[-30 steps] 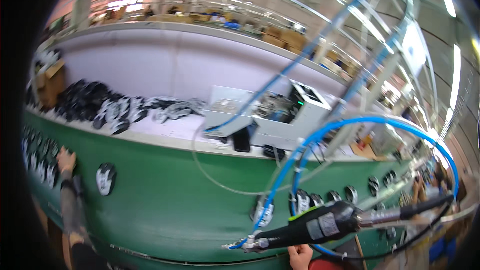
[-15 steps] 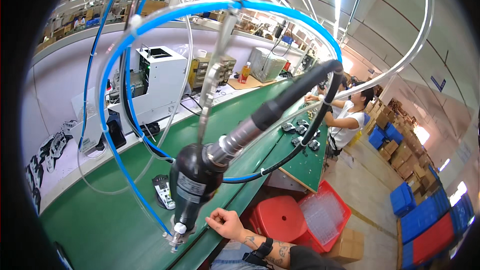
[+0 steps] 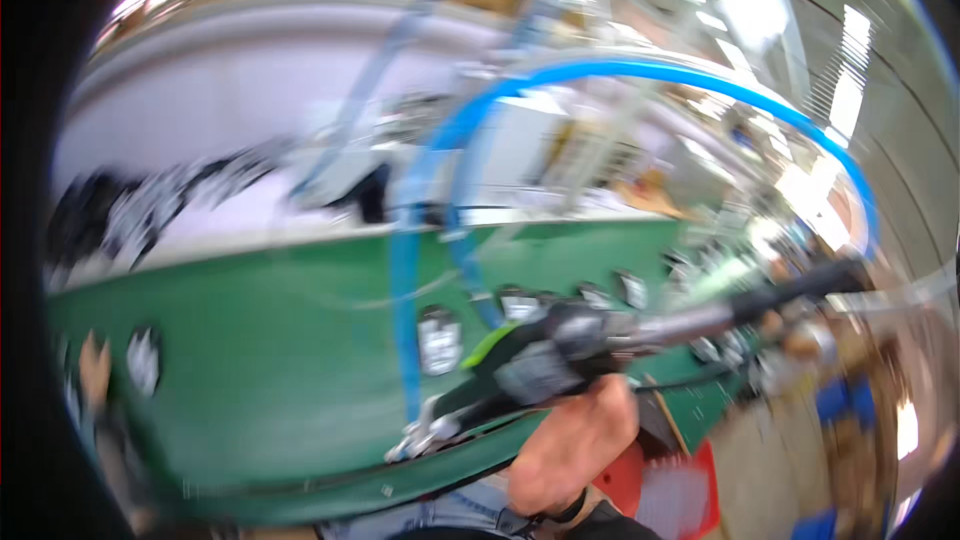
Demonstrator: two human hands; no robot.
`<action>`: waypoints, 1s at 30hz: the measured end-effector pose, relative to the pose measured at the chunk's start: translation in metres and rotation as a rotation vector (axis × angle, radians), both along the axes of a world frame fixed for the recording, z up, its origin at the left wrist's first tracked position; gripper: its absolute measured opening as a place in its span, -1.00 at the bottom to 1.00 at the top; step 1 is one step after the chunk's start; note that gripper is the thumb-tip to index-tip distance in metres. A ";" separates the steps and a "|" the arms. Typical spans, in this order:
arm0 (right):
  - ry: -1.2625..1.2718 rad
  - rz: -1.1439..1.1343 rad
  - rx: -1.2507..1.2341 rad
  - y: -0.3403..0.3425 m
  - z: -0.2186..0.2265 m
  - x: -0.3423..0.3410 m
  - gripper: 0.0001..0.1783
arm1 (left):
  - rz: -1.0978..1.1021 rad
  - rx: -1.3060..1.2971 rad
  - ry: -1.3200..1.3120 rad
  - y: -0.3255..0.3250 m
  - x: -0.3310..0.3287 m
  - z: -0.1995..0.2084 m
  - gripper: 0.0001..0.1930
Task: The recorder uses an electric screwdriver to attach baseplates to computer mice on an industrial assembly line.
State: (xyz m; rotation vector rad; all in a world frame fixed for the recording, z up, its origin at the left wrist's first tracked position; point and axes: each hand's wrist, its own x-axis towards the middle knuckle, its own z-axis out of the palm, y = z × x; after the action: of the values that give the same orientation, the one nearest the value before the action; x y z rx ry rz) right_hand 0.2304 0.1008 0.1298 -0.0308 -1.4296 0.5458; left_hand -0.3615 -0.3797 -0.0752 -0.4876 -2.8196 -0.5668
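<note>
My left hand [image 3: 95, 370] reaches out over the green bench at the far left, its blurred fingers stretched and apart. Just right of it lies a dark-and-white part [image 3: 144, 360] shaped like a computer mouse; another shows partly at the picture's rim. A black power screwdriver [image 3: 540, 365] hangs tilted in front of me, bit end to the lower left. Against its underside is my right hand [image 3: 575, 440], smeared by motion, with its fingers hidden, so its grip is unclear. A similar mouse-shaped part [image 3: 439, 340] lies beyond the screwdriver.
Several more parts line the green bench [image 3: 270, 340] toward the right. A blue air hose [image 3: 640, 70] loops across the view. Dark-and-white pieces [image 3: 170, 195] are heaped on the back ledge. A red bin [image 3: 708, 490] stands on the floor at lower right, near cartons.
The view has swung left and is blurred. My left hand has come into sight at the far left. The screwdriver has tipped from near upright to slanting, and my right hand now meets it.
</note>
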 end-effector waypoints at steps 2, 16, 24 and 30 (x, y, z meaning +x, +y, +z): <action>-0.102 0.224 -0.352 -0.001 0.015 -0.030 -0.03 | 0.018 -0.225 -0.013 0.074 0.030 0.021 -0.39; -0.281 0.677 -0.521 0.040 0.017 -0.071 -0.66 | 0.065 -0.072 0.065 0.265 0.190 0.037 -0.45; -0.162 0.823 -0.557 0.062 0.021 -0.097 -0.69 | -0.694 0.664 -0.465 0.364 0.311 0.048 -0.41; -0.089 0.793 -0.493 0.066 0.038 -0.092 -0.65 | -0.390 1.531 -1.480 0.419 0.395 0.100 -0.64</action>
State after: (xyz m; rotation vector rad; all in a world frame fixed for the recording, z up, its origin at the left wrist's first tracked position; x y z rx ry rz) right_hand 0.1383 0.1666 0.1681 0.1274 -1.3313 1.5579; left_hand 0.0330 0.0388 0.0244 -0.2027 -1.7023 -3.7071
